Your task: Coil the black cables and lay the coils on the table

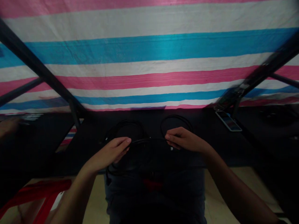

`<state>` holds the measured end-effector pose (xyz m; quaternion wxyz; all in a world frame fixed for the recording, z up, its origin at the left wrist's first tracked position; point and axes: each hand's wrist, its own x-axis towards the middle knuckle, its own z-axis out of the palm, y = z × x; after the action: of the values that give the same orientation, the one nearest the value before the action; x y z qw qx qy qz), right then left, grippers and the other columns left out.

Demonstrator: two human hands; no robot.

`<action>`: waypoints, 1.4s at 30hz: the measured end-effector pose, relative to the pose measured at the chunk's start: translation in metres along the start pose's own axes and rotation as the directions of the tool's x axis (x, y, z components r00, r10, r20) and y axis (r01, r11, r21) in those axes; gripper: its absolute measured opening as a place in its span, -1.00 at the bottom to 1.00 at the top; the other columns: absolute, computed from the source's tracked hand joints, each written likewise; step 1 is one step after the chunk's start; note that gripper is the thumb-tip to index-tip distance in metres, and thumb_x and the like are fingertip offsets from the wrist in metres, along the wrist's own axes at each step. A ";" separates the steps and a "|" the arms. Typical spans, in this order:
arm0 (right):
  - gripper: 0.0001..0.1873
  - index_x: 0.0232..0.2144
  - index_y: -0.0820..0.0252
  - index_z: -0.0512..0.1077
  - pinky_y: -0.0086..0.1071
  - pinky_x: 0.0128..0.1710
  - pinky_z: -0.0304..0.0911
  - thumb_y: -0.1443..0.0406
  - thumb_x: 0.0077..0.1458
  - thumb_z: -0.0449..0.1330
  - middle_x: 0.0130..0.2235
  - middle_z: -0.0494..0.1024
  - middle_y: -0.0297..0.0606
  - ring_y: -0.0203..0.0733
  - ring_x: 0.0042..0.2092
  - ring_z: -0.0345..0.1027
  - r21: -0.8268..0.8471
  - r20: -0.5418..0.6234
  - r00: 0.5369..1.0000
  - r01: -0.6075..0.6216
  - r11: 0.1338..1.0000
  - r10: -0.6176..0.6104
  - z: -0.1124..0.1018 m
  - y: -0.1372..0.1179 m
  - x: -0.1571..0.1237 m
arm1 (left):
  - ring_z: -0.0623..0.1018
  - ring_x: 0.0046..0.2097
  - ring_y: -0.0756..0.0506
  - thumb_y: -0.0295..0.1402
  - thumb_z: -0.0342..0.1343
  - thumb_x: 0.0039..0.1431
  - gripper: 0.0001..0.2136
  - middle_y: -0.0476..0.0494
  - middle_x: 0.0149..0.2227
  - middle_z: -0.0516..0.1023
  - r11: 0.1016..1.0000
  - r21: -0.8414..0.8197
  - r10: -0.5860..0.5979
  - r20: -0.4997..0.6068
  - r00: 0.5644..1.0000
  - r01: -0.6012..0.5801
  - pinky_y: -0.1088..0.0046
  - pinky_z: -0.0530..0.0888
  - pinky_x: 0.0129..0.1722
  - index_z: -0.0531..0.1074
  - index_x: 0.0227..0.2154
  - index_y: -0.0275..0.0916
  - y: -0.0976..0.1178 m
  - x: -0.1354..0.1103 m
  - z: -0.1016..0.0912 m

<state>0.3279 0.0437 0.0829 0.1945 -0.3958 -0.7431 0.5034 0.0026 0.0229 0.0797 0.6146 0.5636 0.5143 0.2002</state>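
A thin black cable (141, 141) runs between my two hands above the dark table. My left hand (118, 149) pinches it between thumb and fingers, and my right hand (178, 138) grips it farther right. Loops of black cable (130, 121) lie on the table behind my left hand, and another loop (174, 117) curves behind my right hand. More cable hangs below my left hand near the table's front edge. A small white piece (172, 148) shows just under my right fingers; what it is I cannot make out.
A phone (229, 121) lies on the black table (93, 124) at the right, beside a dark metal frame bar (259, 71). Another bar (44, 68) slants at the left. Striped sheeting (149, 46) hangs behind. Another person's hand (9, 126) is at the far left, above a red stool (44, 193).
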 end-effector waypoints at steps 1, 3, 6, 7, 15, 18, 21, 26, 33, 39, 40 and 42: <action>-0.50 -0.48 0.21 0.40 -0.45 -0.49 0.05 -0.03 0.33 0.06 -0.56 0.33 -0.42 -0.35 -0.52 0.17 -0.019 0.054 0.998 -0.018 1.000 0.019 0.002 0.005 -0.003 | 0.15 -0.55 0.05 0.10 0.07 0.23 -0.58 0.12 -0.56 0.16 0.993 0.121 0.022 -0.027 0.999 -0.018 0.58 0.08 -0.63 0.31 -0.42 -0.20 -0.002 -0.002 -0.002; -0.54 -0.47 0.22 0.45 -0.44 -0.47 0.05 0.02 0.31 0.10 -0.54 0.36 -0.39 -0.33 -0.49 0.19 -0.130 0.142 0.987 -0.052 0.990 0.071 0.008 0.015 -0.007 | 0.21 -0.50 0.03 0.03 0.07 0.26 -0.62 0.08 -0.51 0.21 0.944 0.322 0.086 -0.025 0.996 -0.074 0.56 0.14 -0.58 0.31 -0.44 -0.20 -0.007 -0.007 -0.005; -0.64 -0.47 0.22 0.50 -0.40 -0.41 0.07 0.15 0.31 0.14 -0.50 0.46 -0.31 -0.27 -0.44 0.27 -0.443 0.157 0.974 -0.079 0.893 0.164 0.023 0.028 -0.007 | 0.25 -0.45 0.01 -0.04 0.09 0.26 -0.63 0.07 -0.48 0.22 0.868 0.464 0.150 0.095 0.984 -0.177 0.54 0.19 -0.50 0.27 -0.50 -0.20 -0.010 -0.011 -0.005; -0.67 -0.45 0.22 0.52 -0.38 -0.39 0.07 0.18 0.30 0.14 -0.48 0.49 -0.28 -0.25 -0.42 0.30 -0.527 0.144 0.973 -0.077 0.846 0.178 0.027 0.031 -0.006 | 0.26 -0.44 0.01 -0.05 0.09 0.26 -0.63 0.07 -0.48 0.21 0.855 0.479 0.162 0.113 0.980 -0.197 0.53 0.20 -0.48 0.25 -0.52 -0.20 -0.010 -0.012 -0.004; -0.49 -0.53 0.24 0.42 -0.42 -0.44 0.06 0.07 0.37 0.02 -0.55 0.38 -0.35 -0.32 -0.50 0.21 -0.294 0.232 0.961 -0.081 0.953 0.153 0.027 0.029 0.016 | 0.19 -0.50 0.03 0.00 -0.01 0.33 -0.64 0.12 -0.51 0.17 0.925 0.353 0.154 -0.014 0.988 -0.139 0.54 0.15 -0.54 0.31 -0.41 -0.20 0.003 -0.003 0.001; -0.46 -0.56 0.23 0.43 -0.39 -0.45 0.01 0.03 0.35 0.06 -0.57 0.39 -0.33 -0.30 -0.51 0.21 -0.441 0.157 0.970 -0.101 0.892 0.187 0.028 0.025 0.015 | 0.20 -0.51 0.03 -0.01 -0.03 0.33 -0.64 0.10 -0.51 0.19 0.930 0.350 0.106 0.048 0.993 -0.116 0.53 0.14 -0.56 0.35 -0.39 -0.21 0.004 -0.003 0.007; -0.51 -0.51 0.24 0.53 -0.35 -0.41 0.03 0.04 0.32 0.12 -0.48 0.53 -0.18 -0.19 -0.43 0.35 -0.673 0.055 0.966 -0.150 0.724 0.251 0.032 0.024 0.009 | 0.25 -0.48 0.03 -0.05 0.01 0.31 -0.68 0.07 -0.46 0.26 0.936 0.340 0.025 0.198 0.980 -0.092 0.54 0.17 -0.56 0.37 -0.37 -0.21 0.002 -0.006 0.016; -0.57 -0.47 0.23 0.52 -0.40 -0.42 0.09 0.08 0.31 0.12 -0.48 0.52 -0.26 -0.24 -0.44 0.34 -0.478 0.277 0.928 -0.093 0.874 0.251 0.036 0.016 0.002 | 0.19 -0.54 0.06 -0.03 0.00 0.32 -0.70 0.12 -0.49 0.20 0.976 0.218 -0.072 0.270 0.960 0.012 0.56 0.13 -0.61 0.31 -0.31 -0.19 -0.001 -0.008 0.022; -0.47 -0.61 0.23 0.40 -0.40 -0.51 -0.07 0.06 0.33 0.09 -0.62 0.28 -0.41 -0.37 -0.56 0.08 -0.395 0.197 0.954 -0.132 0.909 0.224 0.052 0.004 -0.014 | 0.19 -0.51 0.06 -0.02 0.06 0.29 -0.67 0.10 -0.47 0.23 0.973 0.230 -0.076 0.282 0.956 0.009 0.58 0.13 -0.59 0.42 -0.25 -0.22 -0.010 -0.011 0.013; -0.58 -0.43 0.22 0.55 -0.39 -0.46 0.02 0.10 0.32 0.10 -0.46 0.53 -0.26 -0.27 -0.48 0.28 -0.493 0.197 0.875 -0.302 0.816 0.443 0.056 0.016 -0.039 | 0.33 -0.38 0.00 -0.06 0.03 0.30 -0.62 -0.02 -0.33 0.43 0.963 0.268 -0.115 0.269 0.956 0.040 0.55 0.25 -0.47 0.49 -0.03 -0.23 -0.021 -0.020 0.007; -0.62 -0.37 0.21 0.56 -0.40 -0.44 0.06 0.11 0.33 0.09 -0.43 0.55 -0.26 -0.27 -0.44 0.31 -0.432 0.253 0.884 -0.259 0.864 0.392 0.060 0.015 -0.039 | 0.34 -0.38 0.00 -0.07 0.03 0.31 -0.63 -0.02 -0.33 0.44 0.962 0.271 -0.107 0.269 0.957 0.031 0.54 0.26 -0.47 0.49 -0.03 -0.23 -0.021 -0.020 0.010; -0.61 -0.28 0.20 0.56 -0.41 -0.38 0.10 0.13 0.37 0.02 -0.40 0.54 -0.28 -0.27 -0.40 0.32 -0.281 0.286 0.921 -0.185 0.942 0.266 0.069 0.013 -0.038 | 0.35 -0.37 -0.01 -0.10 0.02 0.31 -0.65 -0.02 -0.33 0.46 0.962 0.271 -0.066 0.309 0.949 -0.021 0.53 0.27 -0.45 0.52 -0.05 -0.22 -0.019 -0.016 0.019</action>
<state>0.3083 -0.0246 0.0460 -0.0393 -0.4137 -0.7708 0.4829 0.0059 -0.0052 0.0665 0.6080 0.6612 0.4386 0.0286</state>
